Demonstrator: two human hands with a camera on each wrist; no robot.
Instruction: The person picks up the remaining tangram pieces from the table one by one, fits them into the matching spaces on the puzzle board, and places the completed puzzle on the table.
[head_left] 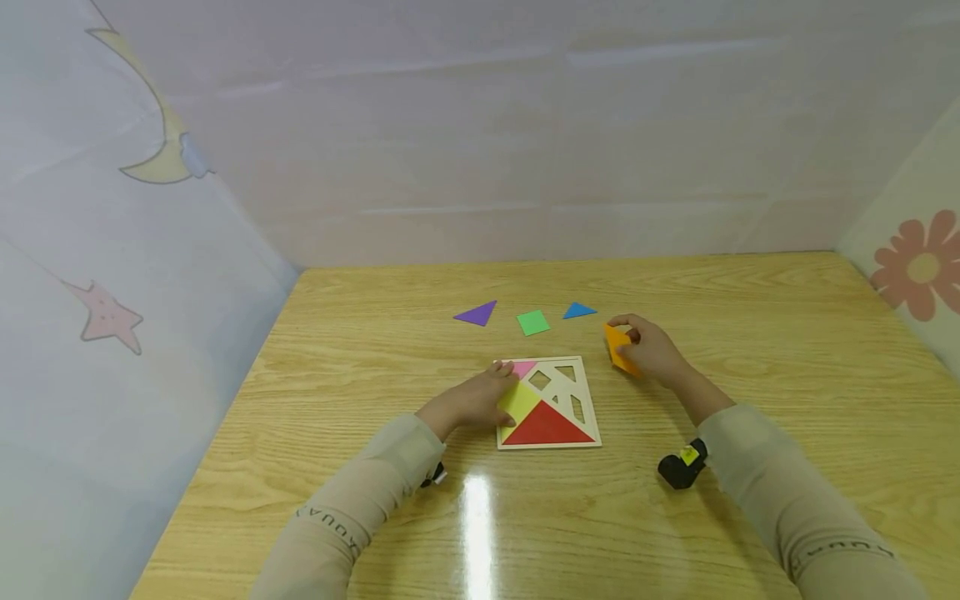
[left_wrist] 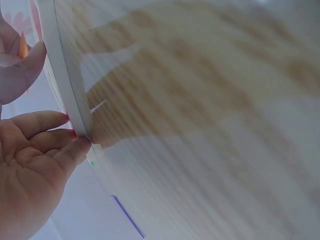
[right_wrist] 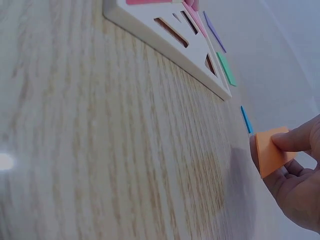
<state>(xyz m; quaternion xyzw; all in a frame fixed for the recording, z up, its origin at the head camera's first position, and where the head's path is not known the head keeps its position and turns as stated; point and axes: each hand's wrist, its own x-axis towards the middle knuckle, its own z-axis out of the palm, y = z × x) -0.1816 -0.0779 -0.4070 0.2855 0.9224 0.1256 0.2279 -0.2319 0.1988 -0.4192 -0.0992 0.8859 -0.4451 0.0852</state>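
Observation:
A square tangram board (head_left: 592, 423) lies on the table with red (head_left: 551, 426), yellow (head_left: 519, 400) and pink (head_left: 522, 368) pieces in it. Several cut-out holes show through its right part. My left hand (head_left: 474, 402) rests spread over the board's left side, thumb on the yellow piece and fingers near the far left corner. In the left wrist view, those fingers (left_wrist: 47, 120) touch the board's edge. To the right of the board, my right hand (head_left: 651, 354) pinches an orange tangram piece (right_wrist: 270, 155) between thumb and fingers, tilted up off the table. Part of that piece is hidden by the fingers.
Beyond the board lie a purple triangle (head_left: 477, 314), a green square (head_left: 533, 322) and a blue triangle (head_left: 579, 311) on the wooden table (head_left: 360, 333). Black wrist devices (head_left: 682, 467) sit below both forearms. Printed cloth walls (head_left: 555, 150) stand behind and beside the table.

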